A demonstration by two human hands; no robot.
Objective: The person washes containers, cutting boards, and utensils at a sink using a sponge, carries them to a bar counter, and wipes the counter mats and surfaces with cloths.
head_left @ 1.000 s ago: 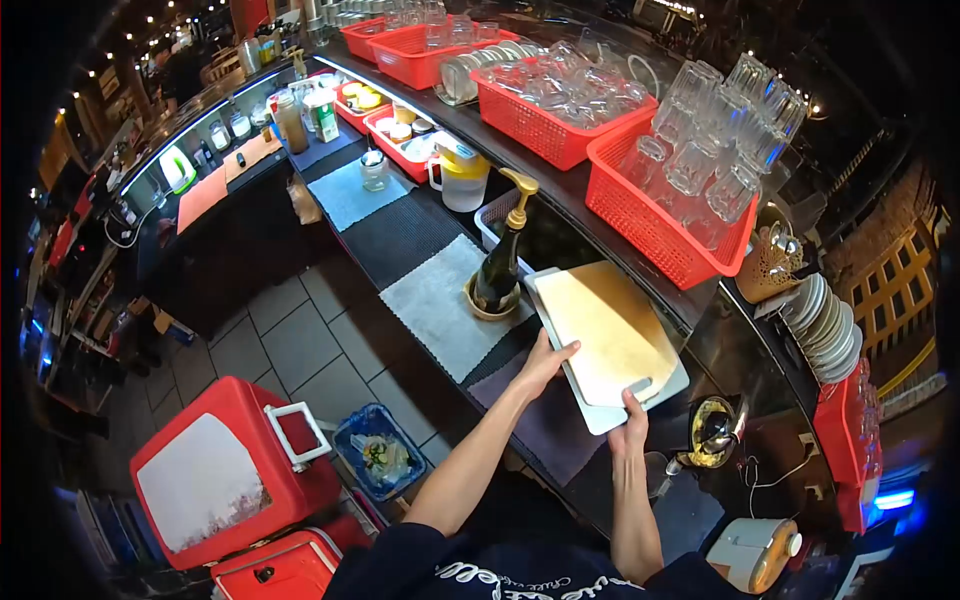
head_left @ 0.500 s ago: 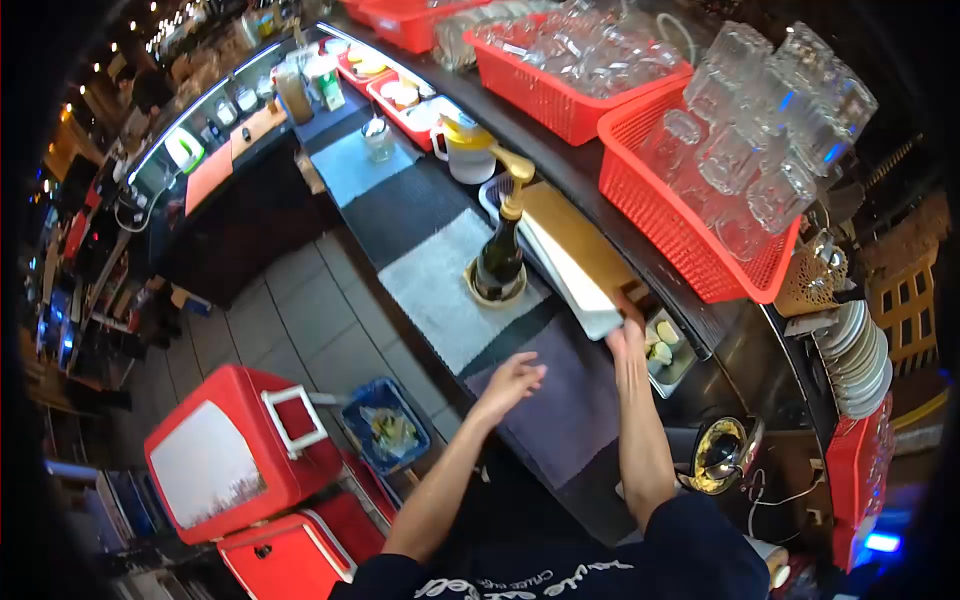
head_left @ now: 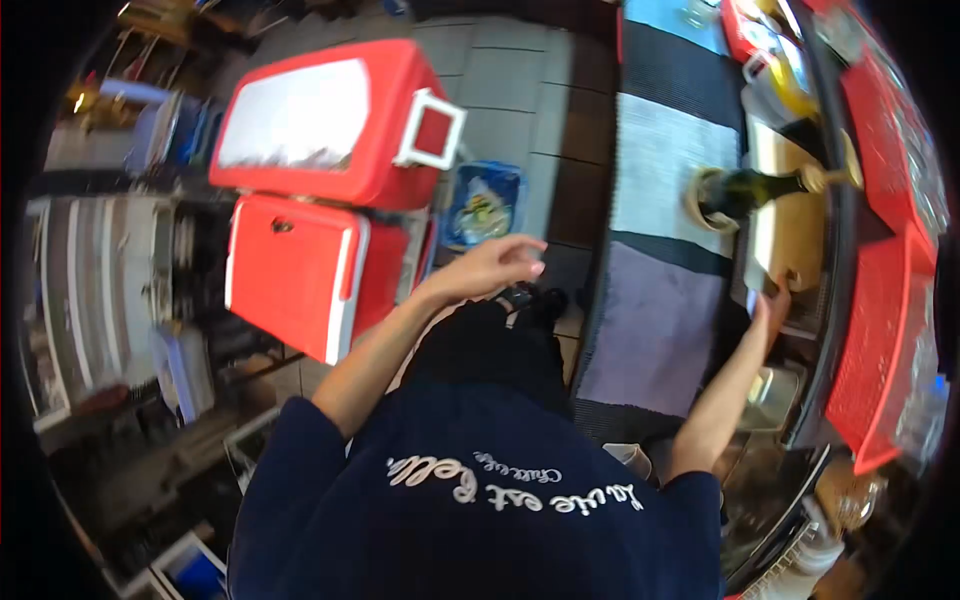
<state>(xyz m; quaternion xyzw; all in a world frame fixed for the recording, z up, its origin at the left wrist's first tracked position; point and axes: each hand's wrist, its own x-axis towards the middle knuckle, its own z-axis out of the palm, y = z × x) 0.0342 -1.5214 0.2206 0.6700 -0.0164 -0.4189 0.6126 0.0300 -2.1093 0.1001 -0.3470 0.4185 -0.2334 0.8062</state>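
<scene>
My left hand (head_left: 492, 267) hangs in the air in front of my body, its fingers loosely bent and apart, with nothing seen in it. At the near end of a wooden cutting board (head_left: 800, 215) is my right hand (head_left: 773, 308), its fingers around the end, partly hidden. A pale strip (head_left: 762, 190) runs along the board's left side. Left of the board, a dark green bottle (head_left: 745, 192) with a pump top stands in a round woven holder (head_left: 697, 200) on a light grey mat (head_left: 665, 165). Nearer me lies a purple-grey mat (head_left: 650, 335).
On the left are a red cooler (head_left: 390, 140) with a white handle and a second red cooler (head_left: 285, 265). A blue bin (head_left: 515, 200) with scraps stands on the floor. Red baskets (head_left: 870, 350) line the right, and a yellow-lidded jug (head_left: 775, 95) stands beyond the board.
The view has swung down and to the left, showing more of my body and the coolers. My right hand stays at the board's end; my left hand is now over the floor.
</scene>
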